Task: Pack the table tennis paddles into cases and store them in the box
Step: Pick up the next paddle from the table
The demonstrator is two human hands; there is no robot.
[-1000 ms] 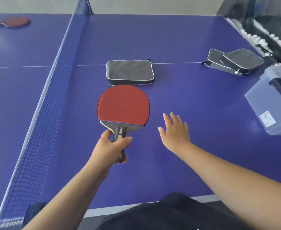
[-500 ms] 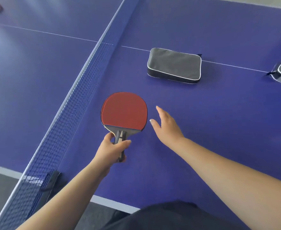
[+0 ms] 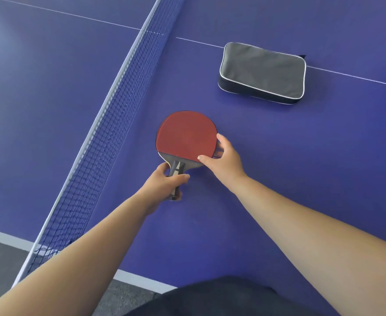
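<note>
We see the blue bench (image 3: 278, 179) cut diagonally by the net (image 3: 110, 124), which runs from the near left corner to the far centre; the bench's white near edge (image 3: 141, 280) lies just beyond our dark clothing. Right of the net, bare surface surrounds both hands, and a white line crosses the far part. The grey case (image 3: 262, 73) with white piping lies flat on that line, far right, well apart from the paddle. The red-faced paddle (image 3: 186, 135) is held just right of the net, face up, handle toward us. The left hand (image 3: 164, 185) has its grip clenched round the handle. The right hand (image 3: 225, 160) pinches the blade's right edge, thumb on the red rubber, fingers curled behind the rim.
</note>
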